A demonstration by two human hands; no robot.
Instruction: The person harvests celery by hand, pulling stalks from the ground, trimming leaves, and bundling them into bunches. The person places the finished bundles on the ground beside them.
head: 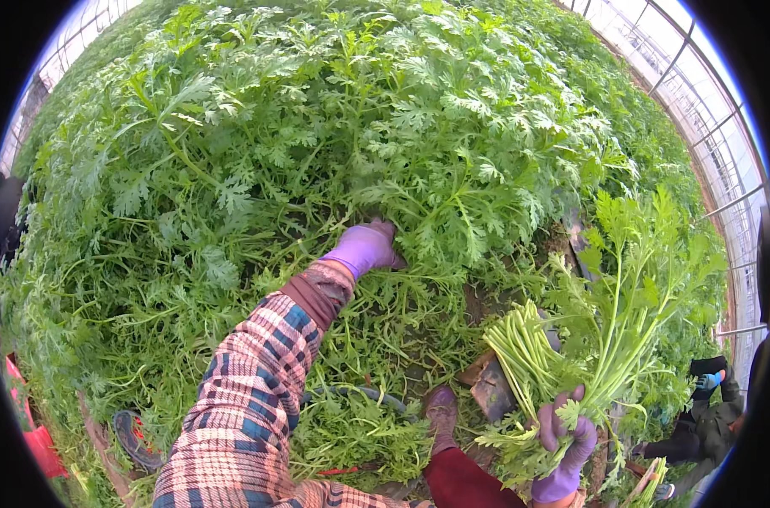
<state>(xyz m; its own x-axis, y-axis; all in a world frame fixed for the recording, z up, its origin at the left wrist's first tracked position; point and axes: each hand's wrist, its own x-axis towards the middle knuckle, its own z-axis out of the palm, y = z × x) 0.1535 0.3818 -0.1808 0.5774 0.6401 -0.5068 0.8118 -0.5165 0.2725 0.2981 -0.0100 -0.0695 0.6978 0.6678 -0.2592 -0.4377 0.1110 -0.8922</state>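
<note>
My left hand (367, 246), in a purple glove, reaches down to the base of a dense stand of leafy greens (448, 140) resembling crown daisy. Leaves and stems hide its fingertips, so I cannot tell whether they are closed on anything. At the lower right my right hand (566, 432), also gloved in purple, has its fingers curled around a few long leafy stalks (616, 343) that stand up and fan out to the right. Just left of these lies a bundle of cut stems (524, 346), pale ends towards the upper left.
My boot (443, 413) stands among loose trimmings. Beside it a dark curved rim (359, 392) partly rings a heap of leaves, near a thin red object (338, 471). A red container (45, 452) sits far left. Another person (708, 413) is at lower right, near the greenhouse frame (731, 203).
</note>
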